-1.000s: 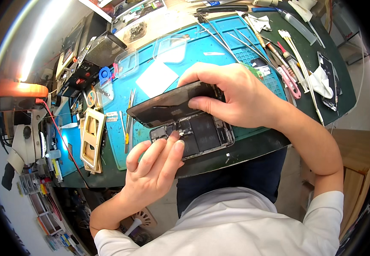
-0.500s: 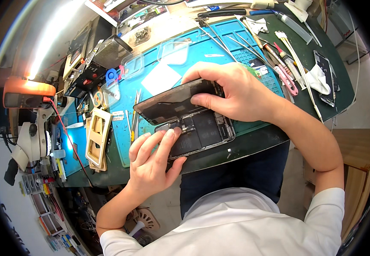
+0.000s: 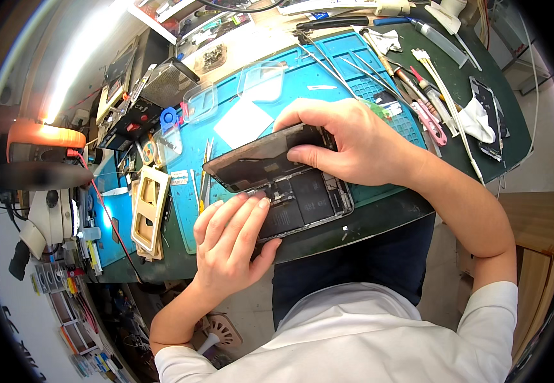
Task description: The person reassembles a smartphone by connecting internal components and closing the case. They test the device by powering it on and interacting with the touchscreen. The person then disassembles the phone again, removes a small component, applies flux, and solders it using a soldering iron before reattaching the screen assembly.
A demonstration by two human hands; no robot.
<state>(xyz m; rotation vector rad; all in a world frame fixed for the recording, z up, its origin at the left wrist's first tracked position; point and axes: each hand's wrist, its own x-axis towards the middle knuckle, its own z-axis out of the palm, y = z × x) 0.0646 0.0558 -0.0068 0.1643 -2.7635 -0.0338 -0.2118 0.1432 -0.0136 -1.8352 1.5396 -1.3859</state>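
Observation:
An opened phone lies at the mat's near edge, its body [image 3: 302,201] showing a black battery and small internal parts. My right hand [image 3: 360,143] pinches the right end of the detached-looking screen [image 3: 258,159] between thumb and fingers, holding it tilted above the body's far side. Whether a cable joins screen and body, I cannot tell. My left hand [image 3: 232,239] grips the left end of the phone body, fingers together over the top and thumb by the near edge. Those fingers hide the body's upper left corner.
Tweezers [image 3: 206,172] and a white sheet [image 3: 243,122] lie on the blue mat [image 3: 226,102], beside clear plastic boxes [image 3: 261,80]. Pink-handled scissors [image 3: 431,124] and more tools lie right. Left are a gold frame-shaped holder [image 3: 149,210] and an orange meter [image 3: 44,137] with a red lead.
My left fingers have shifted slightly and lie flatter and closer together on the phone body. My right hand still holds the screen tilted. A blurred dark shape has appeared before the meter.

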